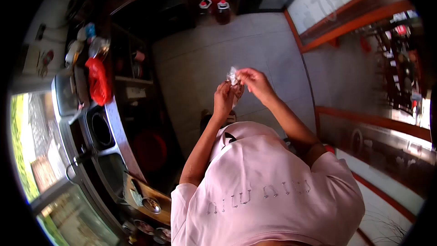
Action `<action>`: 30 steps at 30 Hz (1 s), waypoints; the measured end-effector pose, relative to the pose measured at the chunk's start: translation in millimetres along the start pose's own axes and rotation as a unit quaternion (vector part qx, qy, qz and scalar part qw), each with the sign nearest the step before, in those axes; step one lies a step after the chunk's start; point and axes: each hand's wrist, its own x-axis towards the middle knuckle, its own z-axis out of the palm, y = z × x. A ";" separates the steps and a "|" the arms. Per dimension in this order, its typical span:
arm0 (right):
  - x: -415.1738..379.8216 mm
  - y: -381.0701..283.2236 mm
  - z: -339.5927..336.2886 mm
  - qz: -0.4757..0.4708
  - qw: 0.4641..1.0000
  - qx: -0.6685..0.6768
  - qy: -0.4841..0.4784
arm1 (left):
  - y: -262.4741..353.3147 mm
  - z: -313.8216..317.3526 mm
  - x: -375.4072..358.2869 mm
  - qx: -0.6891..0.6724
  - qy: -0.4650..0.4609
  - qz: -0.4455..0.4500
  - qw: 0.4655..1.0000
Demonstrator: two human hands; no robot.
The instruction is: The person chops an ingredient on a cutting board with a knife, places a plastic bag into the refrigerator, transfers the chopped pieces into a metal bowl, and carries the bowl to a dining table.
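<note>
A pink shirt (268, 177) is close by at 6 o'clock. The left arm (199, 155) goes out from it, almost straight, and points to 1 o'clock. The right arm (296, 123) is bent at the elbow, and its lower part points between 10 and 11 o'clock.

The two hands come together out in front, near the middle. The left hand (223, 96) is a bit lower, with its fingers curled and closed on a small, crinkly clear bag (238, 94). The right hand (255, 83) is just up at 2 o'clock from it. Its back faces up, its fingers reach to 9 o'clock, and the tips pinch the bag's top. The bag is between the hands, above the gray floor (205, 59). Something brown is in it, but I cannot tell what.

Farther out, a wooden board (162, 199) holds a round metal bowl (151, 205) at 7 o'clock. A sink (110, 168) is at 8 o'clock. A red plastic bag (97, 84) lies between 9 and 10 o'clock. Farthest off, at 12 o'clock, bottles with red caps (223, 14) stand on the floor
</note>
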 end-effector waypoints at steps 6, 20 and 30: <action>-8.8 6.3 -114.2 -0.013 0.936 0.351 -0.025 | -11.6 75.8 64.4 -0.128 -0.112 -0.095 0.981; -88.0 69.6 -271.0 -0.161 0.682 0.639 0.319 | 64.0 318.1 202.2 -0.273 -0.465 -0.312 0.782; -109.7 130.0 -442.9 -0.160 0.722 0.523 0.423 | 98.8 527.4 207.2 -0.245 -0.515 -0.348 0.744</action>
